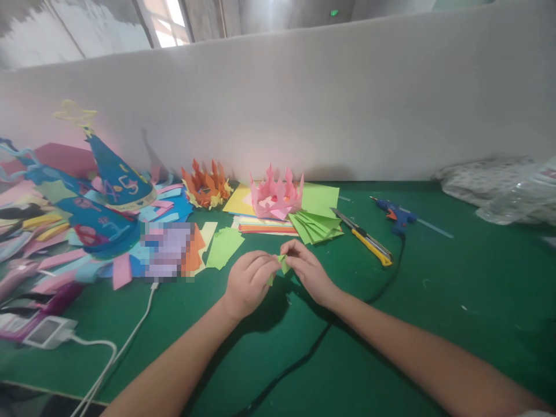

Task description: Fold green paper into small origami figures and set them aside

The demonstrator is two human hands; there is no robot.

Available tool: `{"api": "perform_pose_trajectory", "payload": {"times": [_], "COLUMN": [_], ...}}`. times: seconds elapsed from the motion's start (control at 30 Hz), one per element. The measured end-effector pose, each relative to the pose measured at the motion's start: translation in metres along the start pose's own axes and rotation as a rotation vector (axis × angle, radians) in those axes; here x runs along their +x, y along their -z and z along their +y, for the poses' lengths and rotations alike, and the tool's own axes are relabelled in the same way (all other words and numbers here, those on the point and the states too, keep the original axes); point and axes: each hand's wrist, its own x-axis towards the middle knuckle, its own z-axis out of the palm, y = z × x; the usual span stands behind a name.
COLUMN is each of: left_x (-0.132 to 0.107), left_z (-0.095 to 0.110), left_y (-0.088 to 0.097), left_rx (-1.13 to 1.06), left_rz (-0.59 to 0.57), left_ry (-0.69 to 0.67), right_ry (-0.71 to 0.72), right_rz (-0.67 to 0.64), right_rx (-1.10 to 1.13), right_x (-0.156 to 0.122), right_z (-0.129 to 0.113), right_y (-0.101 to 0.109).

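Observation:
Between my two hands is a small piece of green paper (283, 265), folded at its top and mostly covered by fingers. My left hand (252, 281) is closed on its left side, and a green edge shows below those fingers. My right hand (310, 272) pinches the same paper from the right with thumb and fingers. Just beyond the hands lie a fan of folded green paper pieces (315, 227) and, to the left, a stack of flat green paper pieces (225, 248). A pink paper crown (277, 194) stands behind them on coloured sheets.
An orange paper crown (206, 188) stands at the back. Blue cone hats (119, 171) and paper strips crowd the left. A yellow utility knife (367, 240) and a blue glue gun (393, 214) lie right; the gun's black cord (317, 344) runs beneath my right arm.

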Motion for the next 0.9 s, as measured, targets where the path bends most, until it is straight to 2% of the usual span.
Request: {"api": "perform_pose_trajectory", "payload": {"times": [0.13,0.3,0.47,0.53,0.7,0.77,0.9], "left_x": [0.002,0.008,0.008,0.006,0.003,0.003,0.003], "left_z": [0.004,0.010,0.011,0.010,0.006,0.005,0.005], "left_y": [0.001,0.004,0.002,-0.001,-0.006,-0.006,-0.006], "left_rx": [0.072,0.167,0.131,0.085,-0.037,-0.072,-0.192], "left_rz": [-0.029,-0.042,-0.068,-0.076,0.008,0.045,0.085], "left_ry": [-0.057,-0.148,-0.141,-0.047,0.358,0.503,0.647], "right_ry": [-0.044,-0.102,-0.124,-0.126,-0.077,-0.032,0.051], "right_rz": [0.038,0.019,0.050,0.055,0.061,0.024,-0.063], "right_rx": [0.028,0.088,0.126,0.118,0.087,0.052,-0.101], "right_x": [-0.001,-0.003,-0.002,0.000,0.006,0.008,0.006], "right_z": [-0.004,-0.006,-0.005,-0.004,0.001,0.003,0.004], "right_y": [-0.005,-0.010,-0.011,-0.009,0.003,0.007,0.008]}}
